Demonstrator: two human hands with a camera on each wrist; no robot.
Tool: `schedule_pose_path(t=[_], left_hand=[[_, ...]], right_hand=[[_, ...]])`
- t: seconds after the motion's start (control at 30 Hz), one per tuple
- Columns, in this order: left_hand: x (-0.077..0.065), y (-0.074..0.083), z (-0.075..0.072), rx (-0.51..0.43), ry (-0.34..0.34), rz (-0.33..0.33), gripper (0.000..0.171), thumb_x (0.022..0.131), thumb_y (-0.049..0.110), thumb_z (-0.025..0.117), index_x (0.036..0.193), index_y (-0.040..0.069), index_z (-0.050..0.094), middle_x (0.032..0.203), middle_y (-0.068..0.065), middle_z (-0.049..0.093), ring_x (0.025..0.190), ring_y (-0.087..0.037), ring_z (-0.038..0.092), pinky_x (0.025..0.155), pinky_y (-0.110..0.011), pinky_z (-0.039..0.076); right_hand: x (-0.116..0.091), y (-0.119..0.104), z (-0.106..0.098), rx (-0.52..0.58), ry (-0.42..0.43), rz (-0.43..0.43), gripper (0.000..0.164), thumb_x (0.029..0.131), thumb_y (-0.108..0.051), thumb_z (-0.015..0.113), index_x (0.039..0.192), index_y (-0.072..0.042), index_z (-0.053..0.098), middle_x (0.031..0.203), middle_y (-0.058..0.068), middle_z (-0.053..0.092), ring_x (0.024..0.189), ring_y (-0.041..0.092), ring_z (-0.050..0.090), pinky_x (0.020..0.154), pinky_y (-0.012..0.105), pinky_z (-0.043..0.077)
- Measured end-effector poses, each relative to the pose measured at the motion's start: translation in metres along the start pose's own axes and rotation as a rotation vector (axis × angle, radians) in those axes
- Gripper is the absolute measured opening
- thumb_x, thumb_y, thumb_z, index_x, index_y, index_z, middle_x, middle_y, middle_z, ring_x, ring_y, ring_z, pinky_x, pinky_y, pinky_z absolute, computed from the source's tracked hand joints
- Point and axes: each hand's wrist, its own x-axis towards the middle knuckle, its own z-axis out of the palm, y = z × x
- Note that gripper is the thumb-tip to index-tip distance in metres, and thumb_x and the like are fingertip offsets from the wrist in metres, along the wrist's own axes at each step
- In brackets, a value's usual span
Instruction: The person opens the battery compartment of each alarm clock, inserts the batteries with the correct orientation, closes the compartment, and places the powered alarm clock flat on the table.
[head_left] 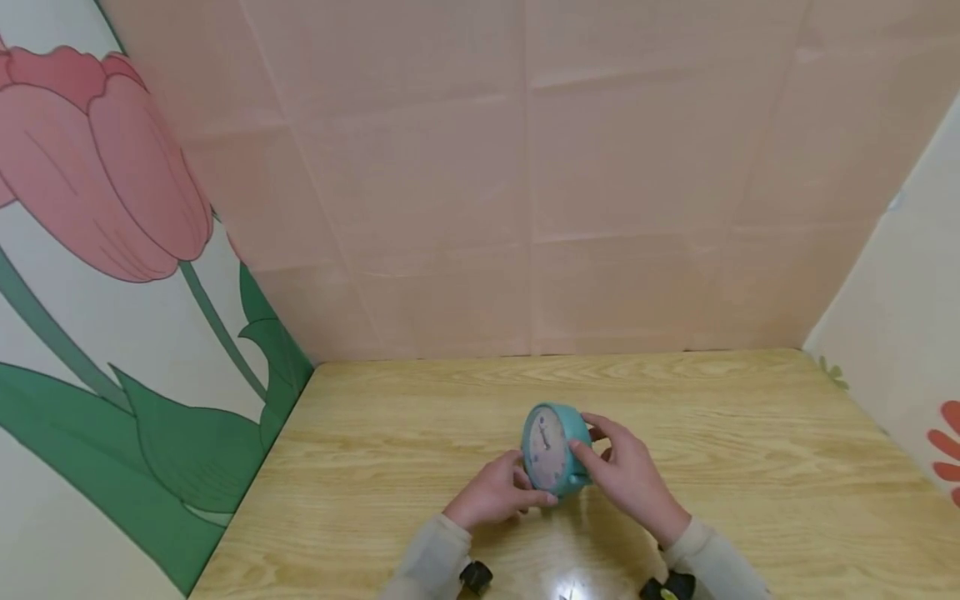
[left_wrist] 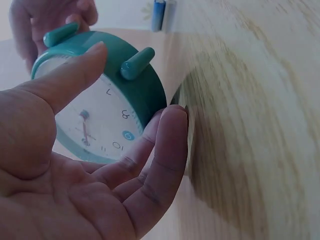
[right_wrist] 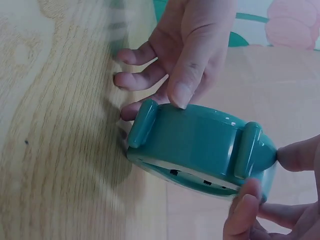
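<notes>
A round teal alarm clock (head_left: 546, 450) with a white dial is held tilted just above the wooden table, its face turned leftward. My left hand (head_left: 497, 492) holds its lower left side; in the left wrist view the thumb lies across the rim and the curled fingers are at the dial's edge, close to the tabletop. With thumb and fingers, my right hand (head_left: 630, 471) grips the upper right of the casing. Two peg-like feet (right_wrist: 248, 150) stick out of the rim, and the left thumb presses between them in the right wrist view.
The wood-grain table (head_left: 375, 433) runs back to a pinkish panelled wall (head_left: 435, 183). A wall with a painted tulip (head_left: 112, 167) borders the left side, and a white wall (head_left: 885, 333) the right. A small blue object (left_wrist: 158, 15) shows far off in the left wrist view.
</notes>
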Motion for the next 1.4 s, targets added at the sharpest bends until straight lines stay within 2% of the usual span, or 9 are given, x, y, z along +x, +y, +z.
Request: schedule_pose_path(t=[0.2,0.37,0.43,0.63,0.7,0.83,1.0,1.17,1.4], left_hand=[[0.004,-0.002,0.002,0.012,-0.015,-0.016,0.07,0.083,0.024,0.083,0.139,0.0,0.048,0.082,-0.004,0.065,0.068,-0.021,0.063,0.057,-0.035,0.054],[0.007,-0.002,0.005,0.022,-0.021,0.002,0.059,0.085,0.025,0.082,0.132,0.005,0.053,0.083,-0.002,0.064,0.067,-0.02,0.062,0.056,-0.036,0.054],[0.007,-0.002,0.005,0.021,-0.024,0.003,0.061,0.085,0.026,0.081,0.134,0.005,0.052,0.084,-0.002,0.064,0.068,-0.021,0.062,0.056,-0.037,0.054],[0.0,0.006,-0.007,0.052,-0.024,-0.026,0.086,0.086,0.029,0.08,0.152,-0.001,0.032,0.093,-0.001,0.065,0.073,-0.023,0.066,0.06,-0.038,0.056],[-0.003,0.014,-0.014,0.079,0.0,-0.014,0.086,0.09,0.032,0.076,0.154,0.001,0.028,0.098,0.0,0.065,0.076,-0.023,0.067,0.062,-0.037,0.055],[-0.008,0.033,-0.025,0.12,0.093,0.082,0.073,0.099,0.044,0.061,0.154,0.007,0.032,0.101,-0.002,0.065,0.078,-0.021,0.068,0.065,-0.033,0.053],[-0.012,0.049,-0.024,0.17,0.178,0.178,0.062,0.103,0.049,0.051,0.155,0.018,0.036,0.093,0.001,0.065,0.071,-0.016,0.064,0.059,-0.028,0.051],[-0.013,0.055,-0.019,0.234,0.231,0.202,0.053,0.104,0.043,0.051,0.152,0.022,0.043,0.09,0.003,0.064,0.066,-0.009,0.058,0.056,-0.025,0.05],[-0.012,0.053,-0.016,0.359,0.295,0.25,0.044,0.104,0.038,0.053,0.141,0.015,0.058,0.093,0.005,0.065,0.074,-0.003,0.055,0.06,-0.021,0.048]], right_hand=[[-0.003,-0.001,0.008,0.017,-0.022,-0.018,0.05,0.097,-0.032,0.067,0.142,-0.015,0.052,0.099,0.012,0.067,0.062,0.015,0.057,0.054,0.027,0.049],[-0.004,-0.004,0.014,-0.018,0.007,-0.06,0.047,0.097,-0.029,0.067,0.14,-0.014,0.054,0.097,0.008,0.066,0.057,0.013,0.054,0.05,0.026,0.047],[-0.004,-0.004,0.016,-0.023,0.017,-0.056,0.047,0.098,-0.029,0.067,0.14,-0.014,0.054,0.098,0.008,0.066,0.058,0.013,0.054,0.049,0.026,0.046],[-0.004,-0.003,0.018,-0.011,0.029,-0.024,0.046,0.097,-0.029,0.067,0.138,-0.013,0.054,0.097,0.007,0.065,0.06,0.015,0.054,0.049,0.027,0.046],[-0.004,-0.003,0.019,-0.01,0.032,-0.023,0.046,0.097,-0.03,0.068,0.138,-0.013,0.054,0.097,0.007,0.066,0.06,0.016,0.054,0.049,0.027,0.046],[-0.004,-0.003,0.02,-0.023,0.045,-0.023,0.048,0.096,-0.033,0.069,0.138,-0.013,0.055,0.095,0.005,0.066,0.058,0.015,0.053,0.048,0.026,0.045],[-0.003,-0.007,0.021,-0.041,0.068,-0.035,0.048,0.094,-0.031,0.072,0.135,-0.011,0.057,0.09,0.001,0.065,0.055,0.012,0.051,0.046,0.025,0.043],[-0.002,-0.012,0.025,-0.027,0.065,-0.061,0.048,0.09,-0.027,0.077,0.132,-0.009,0.06,0.088,0.0,0.065,0.057,0.013,0.051,0.048,0.024,0.042],[-0.003,-0.012,0.033,0.009,0.068,-0.087,0.047,0.086,-0.028,0.081,0.127,-0.013,0.063,0.084,-0.004,0.064,0.053,0.012,0.049,0.045,0.025,0.042]])
